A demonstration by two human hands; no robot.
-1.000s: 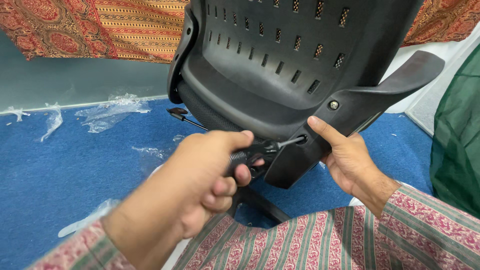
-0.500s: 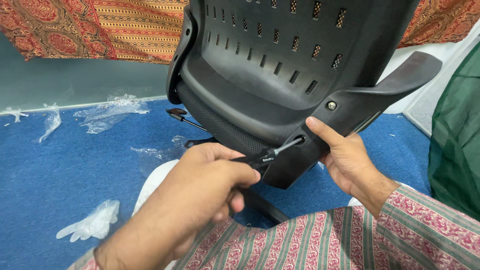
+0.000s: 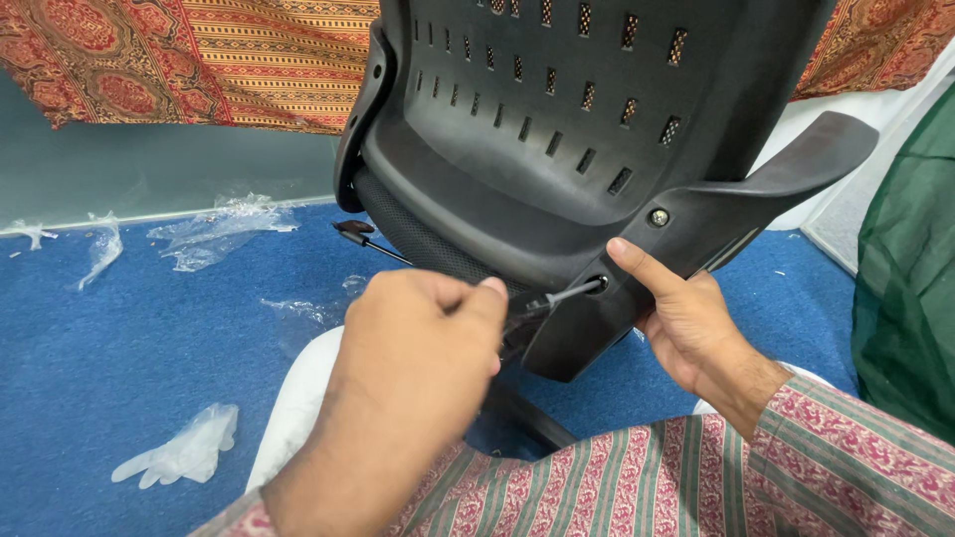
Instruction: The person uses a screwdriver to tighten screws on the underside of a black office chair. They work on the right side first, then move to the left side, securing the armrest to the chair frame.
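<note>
Plastic scraps (image 3: 214,227) litter the blue carpet (image 3: 119,368) at left. The left hand (image 3: 423,343) closes around a hex key (image 3: 557,298), its tip seated in a hole of the armrest bracket (image 3: 637,288). The right hand (image 3: 686,318) clasps that bracket, thumb beside the hole, steadying the black chair back (image 3: 557,129).

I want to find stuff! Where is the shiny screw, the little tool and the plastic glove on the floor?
Round silver screw (image 3: 658,217), head view: its head, in the black armrest bracket.
Thin metal hex key (image 3: 569,294), head view: the shaft near the hole.
Crumpled clear plastic glove (image 3: 182,450), head view: its middle, on blue carpet.
</note>
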